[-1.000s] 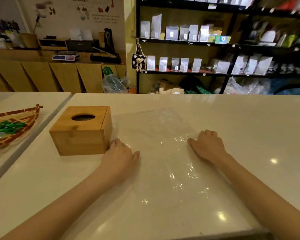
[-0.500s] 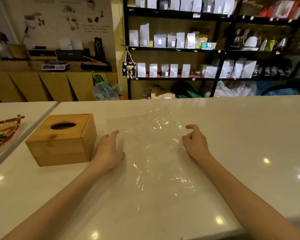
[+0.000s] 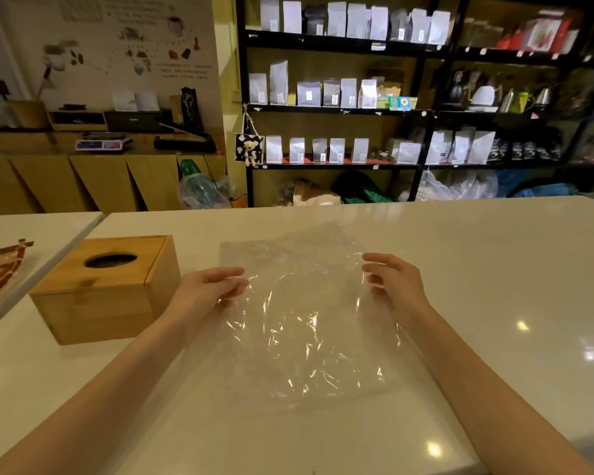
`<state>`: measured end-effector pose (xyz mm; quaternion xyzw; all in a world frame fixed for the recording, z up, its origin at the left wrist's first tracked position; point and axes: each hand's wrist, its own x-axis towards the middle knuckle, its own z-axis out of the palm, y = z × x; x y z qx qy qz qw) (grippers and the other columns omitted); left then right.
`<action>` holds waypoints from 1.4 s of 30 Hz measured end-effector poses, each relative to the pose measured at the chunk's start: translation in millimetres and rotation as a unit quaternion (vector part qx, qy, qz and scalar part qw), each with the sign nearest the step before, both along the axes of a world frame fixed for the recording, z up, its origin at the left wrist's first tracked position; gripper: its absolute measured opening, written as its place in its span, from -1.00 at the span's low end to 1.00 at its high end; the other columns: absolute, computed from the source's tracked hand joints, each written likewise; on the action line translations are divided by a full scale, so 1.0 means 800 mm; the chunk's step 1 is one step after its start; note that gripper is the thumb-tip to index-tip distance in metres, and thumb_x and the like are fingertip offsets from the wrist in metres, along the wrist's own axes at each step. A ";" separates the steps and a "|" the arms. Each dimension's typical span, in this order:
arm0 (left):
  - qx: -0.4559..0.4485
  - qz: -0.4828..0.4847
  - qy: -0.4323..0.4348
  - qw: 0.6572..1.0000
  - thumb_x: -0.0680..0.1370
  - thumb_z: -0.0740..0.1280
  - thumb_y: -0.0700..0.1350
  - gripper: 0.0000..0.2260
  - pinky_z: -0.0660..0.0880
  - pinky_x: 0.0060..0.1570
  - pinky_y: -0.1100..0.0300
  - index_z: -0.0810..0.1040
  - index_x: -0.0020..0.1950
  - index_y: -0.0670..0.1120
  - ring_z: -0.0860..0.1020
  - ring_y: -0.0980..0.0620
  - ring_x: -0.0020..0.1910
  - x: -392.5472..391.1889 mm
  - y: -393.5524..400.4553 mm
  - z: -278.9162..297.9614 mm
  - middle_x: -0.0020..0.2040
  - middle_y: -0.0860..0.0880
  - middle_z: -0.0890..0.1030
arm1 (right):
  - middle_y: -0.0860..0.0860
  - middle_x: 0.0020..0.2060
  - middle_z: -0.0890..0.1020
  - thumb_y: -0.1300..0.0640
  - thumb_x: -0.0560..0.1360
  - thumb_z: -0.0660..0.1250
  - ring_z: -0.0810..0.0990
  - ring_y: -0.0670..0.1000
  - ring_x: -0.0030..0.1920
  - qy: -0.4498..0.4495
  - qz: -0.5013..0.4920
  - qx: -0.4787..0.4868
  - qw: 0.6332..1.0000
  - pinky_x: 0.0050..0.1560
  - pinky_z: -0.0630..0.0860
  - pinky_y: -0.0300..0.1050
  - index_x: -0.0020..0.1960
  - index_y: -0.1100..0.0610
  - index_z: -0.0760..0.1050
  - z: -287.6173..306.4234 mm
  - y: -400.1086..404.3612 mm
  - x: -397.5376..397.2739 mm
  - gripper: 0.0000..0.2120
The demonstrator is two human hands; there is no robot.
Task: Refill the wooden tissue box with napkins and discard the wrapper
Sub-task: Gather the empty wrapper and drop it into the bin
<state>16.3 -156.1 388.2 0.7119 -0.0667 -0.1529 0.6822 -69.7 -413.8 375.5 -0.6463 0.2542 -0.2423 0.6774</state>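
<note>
A clear plastic wrapper (image 3: 306, 323) is held a little above the white counter (image 3: 494, 269), crinkled and catching light. My left hand (image 3: 210, 293) pinches its left edge and my right hand (image 3: 395, 282) pinches its right edge, both raised off the surface. The wooden tissue box (image 3: 107, 286) stands closed to the left of my left hand, with an oval slot in its lid. No napkins show through the slot.
A woven boat-shaped basket (image 3: 0, 269) with green items lies on a second white table at the far left, across a narrow gap. Black shelves of pouches (image 3: 340, 94) and a wooden cabinet (image 3: 100, 180) stand behind the counter.
Both hands went from pressing flat on the wrapper to gripping its side edges and lifting it, so the plastic now puckers upward. The camera view shifted right.
</note>
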 end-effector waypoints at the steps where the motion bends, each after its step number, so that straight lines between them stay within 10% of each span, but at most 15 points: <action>1: 0.006 0.006 -0.011 1.000 0.52 0.26 -0.31 -0.75 0.52 -0.30 0.38 0.53 0.18 -0.24 0.59 0.17 -0.29 0.001 0.002 0.003 -0.16 -0.07 0.63 | -0.01 -0.32 0.59 0.34 0.41 0.33 0.52 -0.06 -0.33 -0.003 0.009 0.016 1.000 -0.35 0.44 -0.26 -0.15 0.06 0.63 0.004 -0.001 -0.002 -0.79; 7: 0.038 0.021 -0.102 0.994 0.45 0.37 -0.24 -0.59 0.47 0.07 0.13 0.44 0.30 -0.19 0.55 -0.01 0.06 0.010 0.010 0.027 0.10 -0.08 0.60 | -0.01 -0.18 0.62 0.35 0.40 0.37 0.57 -0.11 -0.18 -0.025 0.053 -0.071 0.996 -0.14 0.48 -0.28 0.09 0.10 0.59 0.028 -0.006 -0.012 -0.69; 13: 0.140 0.046 -0.242 0.959 0.43 0.41 -0.19 -0.67 0.51 0.06 0.10 0.55 0.19 -0.19 0.62 -0.03 -0.07 0.013 0.014 0.046 -0.19 -0.02 0.68 | 0.04 -0.27 0.60 0.33 0.36 0.43 0.57 -0.03 -0.22 -0.023 0.039 -0.239 0.970 -0.15 0.46 -0.30 0.05 0.19 0.62 0.053 -0.012 -0.012 -0.74; 20: 0.268 0.124 -0.501 0.814 0.40 0.43 -0.16 -0.84 0.32 -0.22 0.32 0.67 -0.05 -0.15 0.40 0.04 -0.10 0.003 0.001 0.067 -0.10 -0.05 0.48 | 0.06 0.34 0.43 0.05 0.44 0.37 0.22 0.11 0.38 0.129 -0.014 -0.650 0.749 0.37 0.16 0.02 0.15 -0.02 0.57 0.083 -0.002 -0.009 -0.72; 23: 0.264 0.083 -0.529 0.802 0.37 0.45 -0.20 -0.86 0.37 -0.10 0.21 0.68 -0.09 -0.18 0.39 0.04 -0.01 -0.001 -0.007 0.073 -0.01 -0.14 0.51 | -0.02 0.37 0.43 0.00 0.46 0.34 0.29 0.06 0.40 0.069 0.076 -0.691 0.715 0.42 0.11 0.03 0.26 -0.07 0.47 0.092 0.026 -0.001 -0.63; 29: 0.169 0.101 -0.517 0.833 0.40 0.41 -0.05 -0.56 0.38 0.17 0.12 0.49 0.26 -0.10 0.38 0.12 0.17 -0.009 0.006 0.103 0.20 0.05 0.46 | -0.01 -0.12 0.72 0.13 0.49 0.32 0.63 -0.05 -0.14 -0.016 0.133 -0.580 0.803 -0.04 0.55 -0.20 0.02 0.07 0.64 0.121 0.044 0.003 -0.84; 35: -0.134 -0.002 -0.118 0.984 0.39 0.04 0.40 -0.16 0.14 0.34 0.13 0.07 0.48 -0.14 0.25 -0.05 0.44 0.015 0.057 0.103 0.48 -0.09 0.25 | -0.02 -0.32 0.73 0.25 0.45 0.34 0.69 -0.09 -0.30 -0.063 0.248 -0.271 0.928 -0.39 0.58 -0.28 -0.10 0.08 0.63 0.172 0.018 -0.023 -0.88; 38: -0.191 -0.148 -0.002 0.970 0.06 0.34 0.46 0.07 0.31 0.29 0.08 0.26 0.39 -0.16 0.44 -0.09 0.29 -0.007 0.062 0.085 0.31 -0.12 0.46 | -0.03 -0.33 0.73 0.25 0.46 0.32 0.68 -0.11 -0.33 -0.046 0.269 -0.140 0.952 -0.44 0.55 -0.29 -0.10 0.11 0.62 0.163 0.018 -0.023 -0.88; 42: -0.125 -0.181 -0.023 0.975 0.05 0.59 0.15 -0.24 0.63 -0.11 0.17 0.52 0.15 -0.15 0.66 -0.06 0.01 -0.040 0.050 0.076 0.04 -0.13 0.69 | -0.03 -0.35 0.72 0.27 0.48 0.28 0.66 -0.14 -0.36 -0.013 0.289 -0.027 0.957 -0.45 0.51 -0.34 0.01 0.17 0.59 0.135 0.037 -0.030 -0.84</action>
